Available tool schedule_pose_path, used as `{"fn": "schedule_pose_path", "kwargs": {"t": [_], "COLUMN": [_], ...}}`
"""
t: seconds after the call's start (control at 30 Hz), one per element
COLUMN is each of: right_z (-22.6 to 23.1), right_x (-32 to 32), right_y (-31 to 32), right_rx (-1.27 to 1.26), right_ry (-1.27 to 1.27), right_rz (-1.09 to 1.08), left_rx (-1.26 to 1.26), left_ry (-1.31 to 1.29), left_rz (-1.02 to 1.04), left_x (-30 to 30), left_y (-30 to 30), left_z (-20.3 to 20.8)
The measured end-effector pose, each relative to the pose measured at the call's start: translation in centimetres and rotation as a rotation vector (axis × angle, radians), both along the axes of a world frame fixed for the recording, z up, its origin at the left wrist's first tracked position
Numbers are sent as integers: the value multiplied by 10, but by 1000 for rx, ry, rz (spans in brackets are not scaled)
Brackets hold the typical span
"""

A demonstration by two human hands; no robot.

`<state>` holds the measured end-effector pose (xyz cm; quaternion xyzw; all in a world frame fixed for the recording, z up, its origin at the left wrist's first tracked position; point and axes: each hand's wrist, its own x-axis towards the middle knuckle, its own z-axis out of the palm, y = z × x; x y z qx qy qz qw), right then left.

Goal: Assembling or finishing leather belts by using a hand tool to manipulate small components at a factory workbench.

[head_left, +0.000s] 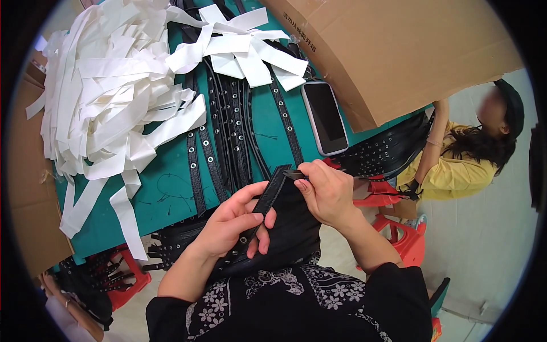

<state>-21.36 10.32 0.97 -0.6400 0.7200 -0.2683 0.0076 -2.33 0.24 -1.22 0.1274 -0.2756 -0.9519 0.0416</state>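
Note:
My left hand [231,228] is closed round a black leather strap [272,189] with metal eyelets in its lower part. The strap slants up and to the right over my lap. In my right hand [330,194] is pinched a small dark pointed tool [294,174], its tip at the strap's upper end. My fingers cover most of this tool, so its exact kind cannot be made out. Several eyeletted straps [231,131] lie lengthwise on the green table [165,191] just beyond my hands. More black straps [182,239] hang over the near edge.
White strips [119,85] form a large heap at the left. More strips [245,48] cover the straps' far ends. A phone [326,117] lies right of the straps, by a big cardboard box [399,51]. A co-worker in yellow [464,165] sits at the right near red stools [407,245].

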Motion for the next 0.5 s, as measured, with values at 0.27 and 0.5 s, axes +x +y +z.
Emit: {"fn": "schedule_pose_path", "kwargs": {"t": [0.27,0.5], "right_z": [-2,-6], "right_x": [-5,-5], "right_y": [0,-9], "right_rx": [12,-14], "right_ry": [-94,-1133], "right_rz": [30,65], "left_rx": [6,161], "left_ry": [18,22], "left_rz": [6,-28], "left_x": [0,-4], "left_y": [-1,-2], "left_z": [-5,-6]}}
